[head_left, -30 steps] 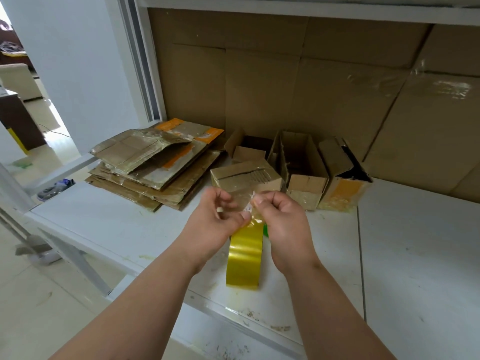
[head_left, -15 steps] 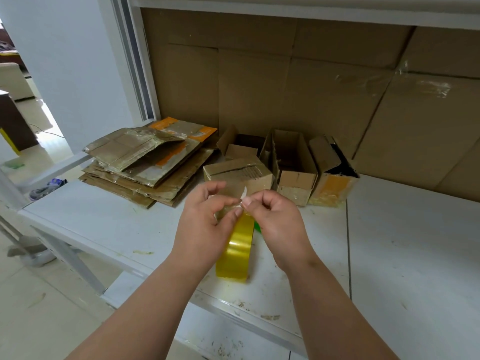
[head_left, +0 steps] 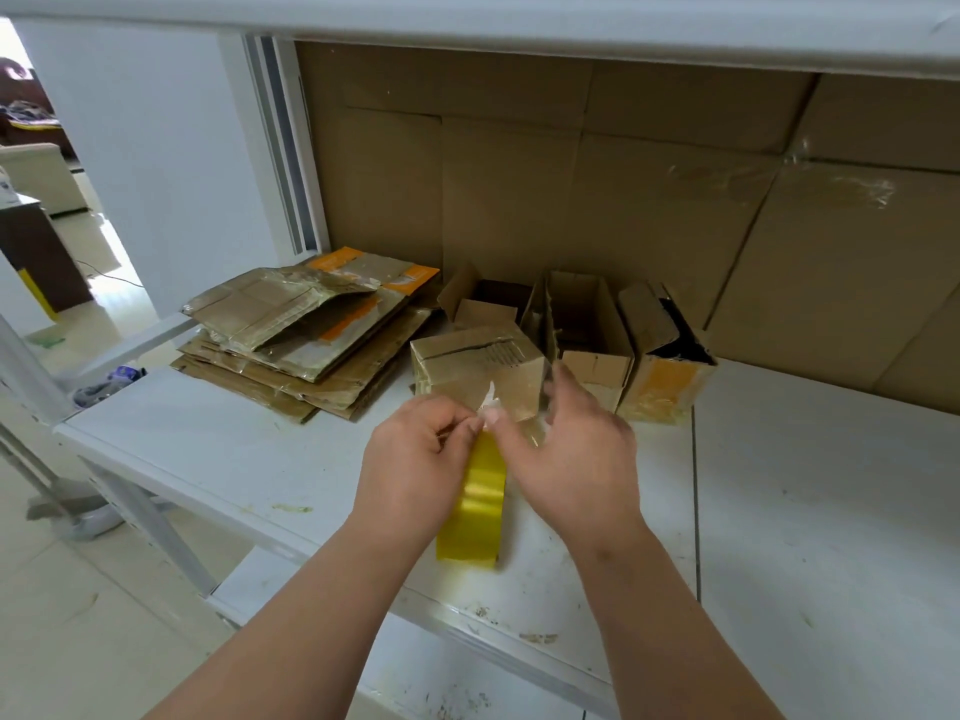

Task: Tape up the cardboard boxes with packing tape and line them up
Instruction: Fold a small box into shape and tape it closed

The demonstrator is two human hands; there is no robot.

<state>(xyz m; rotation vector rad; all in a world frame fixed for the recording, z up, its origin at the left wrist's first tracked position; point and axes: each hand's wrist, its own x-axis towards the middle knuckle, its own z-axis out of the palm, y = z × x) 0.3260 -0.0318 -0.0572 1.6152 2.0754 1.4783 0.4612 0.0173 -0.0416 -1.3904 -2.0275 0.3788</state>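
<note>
1. Yellow packing tape roll (head_left: 471,504) stands on edge on the white worktop (head_left: 218,449), nearest item, sitting between the two hands.
2. Left hand (head_left: 413,462) has fingers curled, thumb and forefinger pinching at the top of the roll, at the loose tape end (head_left: 488,402). Hand hides part of the roll's left side.
3. Right hand (head_left: 574,454) has fingers spread and fairly straight, with one fingertip meeting the left hand's pinch at the tape end; other fingers reach up in front of the box. Can't tell for sure whether it pinches the film or only touches it.
4. Step in hand, my read: freeing the tape's start and peeling a strip off the roll. No strip laid on a box yet.
5. Just behind the hands: closed small cardboard box (head_left: 478,368), top flaps down with a seam showing, some clear film already on it. Likely the target.
6. Next move calls for: pull a length clear, keep the roll steady, carry the strip over that seam, press flat. Risk: thin film folding back onto itself.
7. Further back: three open boxes side by side, left one (head_left: 485,304), middle (head_left: 587,324), right one with an orange patch (head_left: 667,366). Roughly lined up already, not taped shut.
8. Far left: stack of flattened cardboard (head_left: 296,340). Cardboard sheets line the back wall (head_left: 623,200).
</note>
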